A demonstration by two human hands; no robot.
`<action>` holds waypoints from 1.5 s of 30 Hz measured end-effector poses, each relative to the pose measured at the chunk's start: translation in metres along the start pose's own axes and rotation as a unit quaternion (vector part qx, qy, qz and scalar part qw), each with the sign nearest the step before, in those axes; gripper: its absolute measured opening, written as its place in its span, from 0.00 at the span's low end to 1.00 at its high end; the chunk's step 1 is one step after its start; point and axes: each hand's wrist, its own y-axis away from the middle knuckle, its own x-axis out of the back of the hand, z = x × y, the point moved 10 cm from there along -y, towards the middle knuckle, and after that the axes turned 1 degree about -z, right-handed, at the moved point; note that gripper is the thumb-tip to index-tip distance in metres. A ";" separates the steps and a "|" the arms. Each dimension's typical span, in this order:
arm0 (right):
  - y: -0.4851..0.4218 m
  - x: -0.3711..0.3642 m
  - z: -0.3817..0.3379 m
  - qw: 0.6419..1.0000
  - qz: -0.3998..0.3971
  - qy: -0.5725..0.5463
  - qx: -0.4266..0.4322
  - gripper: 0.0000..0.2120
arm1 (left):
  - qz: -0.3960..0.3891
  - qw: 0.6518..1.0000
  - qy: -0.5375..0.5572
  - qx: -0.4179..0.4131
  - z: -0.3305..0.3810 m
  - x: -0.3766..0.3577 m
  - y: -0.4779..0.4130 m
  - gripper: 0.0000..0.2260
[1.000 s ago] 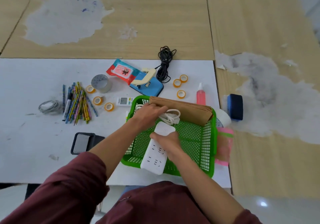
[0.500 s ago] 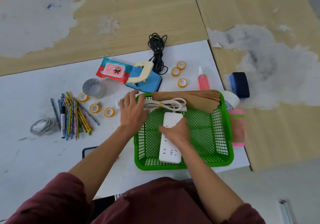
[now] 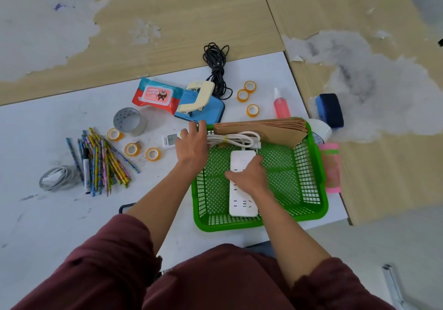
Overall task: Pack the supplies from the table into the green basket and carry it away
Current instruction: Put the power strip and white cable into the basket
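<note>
The green basket (image 3: 309,185) stands at the near right of the white table top. A white power strip (image 3: 242,205) lies lengthwise on its floor, and my right hand (image 3: 249,175) rests on top of the strip with fingers spread. The strip's coiled white cord (image 3: 236,138) lies at the far end, against a stack of brown paper bags (image 3: 263,127) leaning on the far wall. My left hand (image 3: 191,144) hovers over the basket's left rim, fingers straight, holding nothing.
Left of the basket lie a small white thermometer (image 3: 170,139), yellow tape rolls (image 3: 131,149), pencils (image 3: 105,163), a grey cable (image 3: 57,178) and a grey tape roll (image 3: 129,120). Behind are wipes (image 3: 155,95), a hole punch (image 3: 199,103), a black cable (image 3: 217,67), a pink bottle (image 3: 281,104) and a blue eraser (image 3: 329,109).
The power strip went from tilted over the near rim to lying flat inside the basket. My left hand left the cord and moved to the left rim.
</note>
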 end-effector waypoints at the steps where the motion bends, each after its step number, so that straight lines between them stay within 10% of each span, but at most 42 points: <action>1: 0.000 0.000 -0.001 1.000 0.003 0.003 0.000 0.46 | 0.001 1.000 -0.013 0.000 0.000 0.001 -0.001 0.29; 8: 0.000 0.001 0.005 0.999 0.026 -0.037 0.004 0.46 | 0.065 0.995 -0.071 -0.021 0.005 0.006 0.005 0.30; 14: 0.004 0.009 0.010 0.992 0.048 -0.120 0.002 0.38 | 0.168 0.961 -0.055 -0.214 0.062 0.010 0.047 0.27; 23: 0.031 0.023 -0.003 0.982 0.042 -0.157 0.100 0.33 | 0.006 0.987 0.136 -0.083 0.057 0.005 0.028 0.21; 28: 0.042 0.025 -0.013 0.979 0.033 -0.152 0.134 0.35 | 0.099 0.991 -0.028 -0.080 0.049 0.011 0.027 0.29; 33: 0.054 0.026 -0.026 0.976 0.025 -0.121 0.177 0.38 | 0.144 0.978 0.112 -0.097 0.037 0.025 0.023 0.17; 40: 0.069 0.037 -0.053 0.959 0.014 -0.128 0.251 0.48 | -0.004 0.889 0.442 -0.119 0.030 0.046 0.031 0.09; 45: 0.072 0.051 -0.067 0.949 0.045 -0.071 0.304 0.55 | -0.267 0.682 0.675 -0.088 0.032 0.038 0.058 0.23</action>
